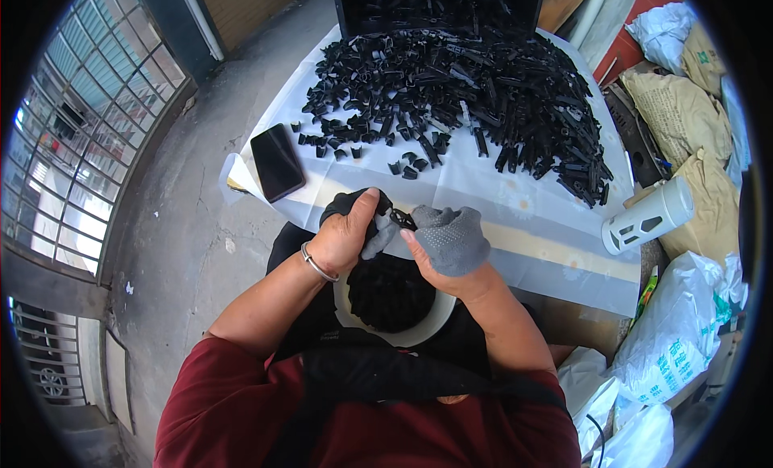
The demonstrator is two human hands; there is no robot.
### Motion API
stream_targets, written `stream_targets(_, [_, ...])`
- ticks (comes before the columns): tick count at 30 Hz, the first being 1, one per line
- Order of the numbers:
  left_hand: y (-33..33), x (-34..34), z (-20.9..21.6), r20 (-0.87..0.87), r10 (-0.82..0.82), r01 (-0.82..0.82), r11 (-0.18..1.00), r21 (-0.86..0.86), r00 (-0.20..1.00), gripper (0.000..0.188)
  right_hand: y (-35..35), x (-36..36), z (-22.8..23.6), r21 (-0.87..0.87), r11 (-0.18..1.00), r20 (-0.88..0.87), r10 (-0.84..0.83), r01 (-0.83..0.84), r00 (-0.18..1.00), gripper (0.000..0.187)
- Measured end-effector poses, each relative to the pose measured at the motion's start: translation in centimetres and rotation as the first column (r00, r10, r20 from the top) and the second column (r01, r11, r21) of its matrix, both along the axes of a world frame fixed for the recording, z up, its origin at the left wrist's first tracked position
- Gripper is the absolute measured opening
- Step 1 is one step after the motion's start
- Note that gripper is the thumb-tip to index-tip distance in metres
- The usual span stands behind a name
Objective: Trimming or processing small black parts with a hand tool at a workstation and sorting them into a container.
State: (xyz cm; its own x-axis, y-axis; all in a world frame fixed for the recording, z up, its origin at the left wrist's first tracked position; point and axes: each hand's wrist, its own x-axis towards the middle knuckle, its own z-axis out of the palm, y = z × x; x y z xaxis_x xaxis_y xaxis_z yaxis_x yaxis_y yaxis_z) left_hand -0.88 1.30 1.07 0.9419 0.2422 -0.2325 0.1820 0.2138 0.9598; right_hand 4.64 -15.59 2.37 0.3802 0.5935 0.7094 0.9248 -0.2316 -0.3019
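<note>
My left hand [351, 226] and my right hand [448, 241] meet above my lap, both closed on a small black plastic part [402, 219] with openings in it. Grey gloves cover the fingers, while the thumbs are bare. Its exact kind is hard to make out, as the fingers hide much of it. Below the hands sits a pale round tub [441, 318] between my legs, filled with black plastic pieces [392, 295]. Ahead, a large heap of black plastic parts [451, 89] spreads over the table, short curved clips on the left and longer strips on the right.
A white cloth [515, 214] covers the table. A black phone [277, 163] lies at its left edge, and a white cylindrical container [648, 216] lies tilted at the right edge. A black crate [439, 9] stands behind the heap. Sacks [680, 118] and plastic bags [672, 339] crowd the right side.
</note>
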Motion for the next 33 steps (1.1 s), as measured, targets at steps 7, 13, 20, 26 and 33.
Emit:
stream_targets(7, [-1.0,-0.4,1.5,0.175,-0.063,-0.037,0.856,0.515,0.982,0.035,0.3,-0.5,0.2,-0.234,0.946,0.162,-0.191,0.226,0.968,0.015])
stream_targets(13, [-1.7,-0.1,0.6,0.284,-0.093,-0.13,0.726,0.675,0.954,0.03,1.0,-0.4,-0.3,-0.316,0.907,0.213,-0.219,0.279,0.952,0.008])
stream_targets(20, [-2.2,-0.3,1.0,0.392,-0.13,-0.244,0.596,0.765,0.911,0.027,1.5,0.3,-0.3,-0.152,0.977,0.263,-0.105,0.149,0.959,0.006])
stream_targets(26, [-0.3,-0.7,3.4,0.052,-0.144,0.098,0.854,0.511,0.988,0.035,0.9,-0.2,1.1,-0.343,0.918,0.169,-0.148,0.199,0.974,0.014])
stream_targets(33, [-0.7,-0.4,1.4,0.3,-0.275,-0.063,0.633,0.772,0.914,0.029,1.0,-0.2,-0.3,-0.361,0.927,0.064,-0.081,0.099,0.995,0.015])
